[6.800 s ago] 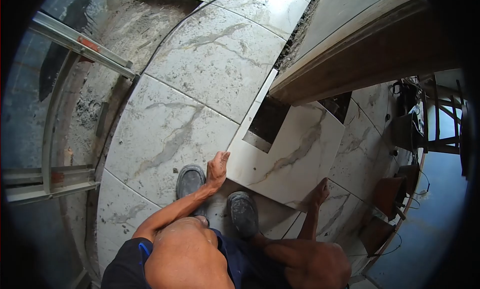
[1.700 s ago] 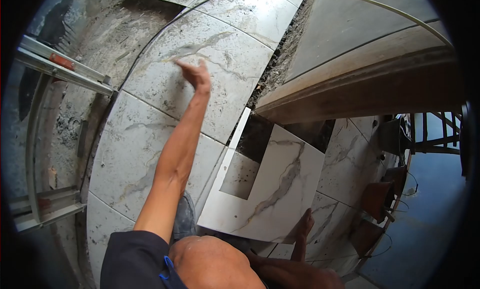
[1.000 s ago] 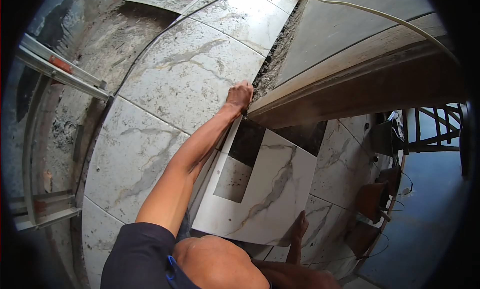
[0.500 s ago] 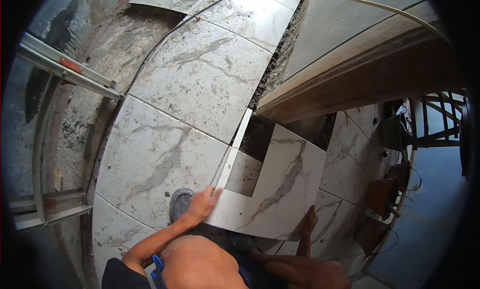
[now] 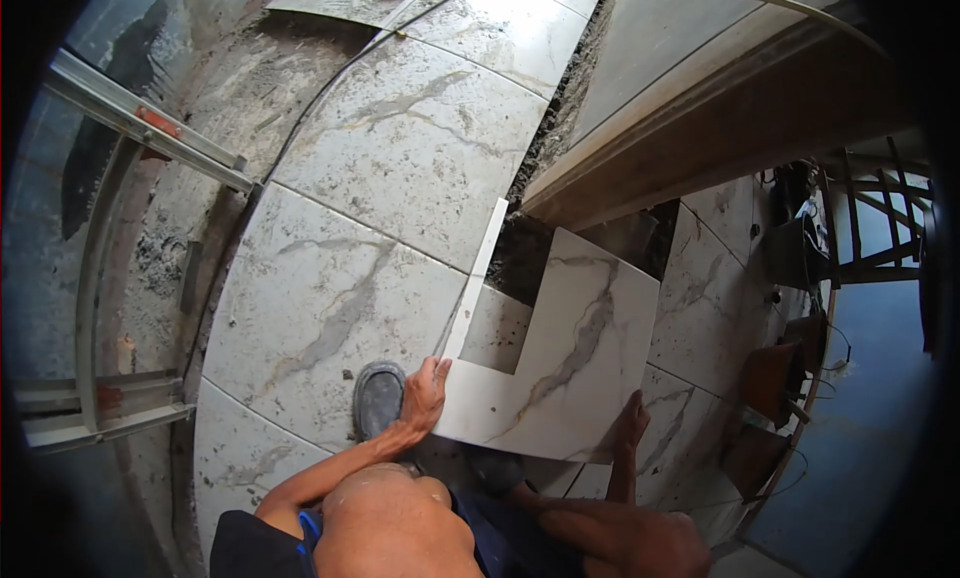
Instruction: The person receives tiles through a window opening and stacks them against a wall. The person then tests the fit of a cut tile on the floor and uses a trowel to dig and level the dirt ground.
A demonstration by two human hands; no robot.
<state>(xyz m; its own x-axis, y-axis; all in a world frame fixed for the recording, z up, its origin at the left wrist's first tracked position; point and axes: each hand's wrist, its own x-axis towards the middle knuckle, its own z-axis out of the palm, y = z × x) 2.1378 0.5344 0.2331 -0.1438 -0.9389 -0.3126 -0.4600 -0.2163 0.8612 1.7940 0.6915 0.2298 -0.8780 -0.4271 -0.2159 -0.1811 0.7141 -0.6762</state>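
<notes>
A marble-patterned floor tile (image 5: 570, 378) with a notch cut out of it lies in front of me, leaving a narrow strip on its left side. My left hand (image 5: 427, 393) grips the near left edge by the base of that strip. On the opposite edge, my right hand (image 5: 630, 426) is closed around the tile's near right side, its fingers partly hidden underneath. Through the notch, dark rough ground and part of a paler surface show. The far end of the tile reaches the foot of a brown wooden door frame (image 5: 700, 128).
Dusty laid tiles (image 5: 320, 308) spread to the left and ahead. A dark cable (image 5: 330, 83) crosses them. Metal framing (image 5: 150, 123) stands at the left. Several buckets (image 5: 775, 378) line the right side. My shoe (image 5: 380, 400) rests beside my left hand.
My left hand has shifted from fingers laid along the strip to a firmer grasp on the tile's edge. The tile has tilted or moved slightly; the camera view has shifted too.
</notes>
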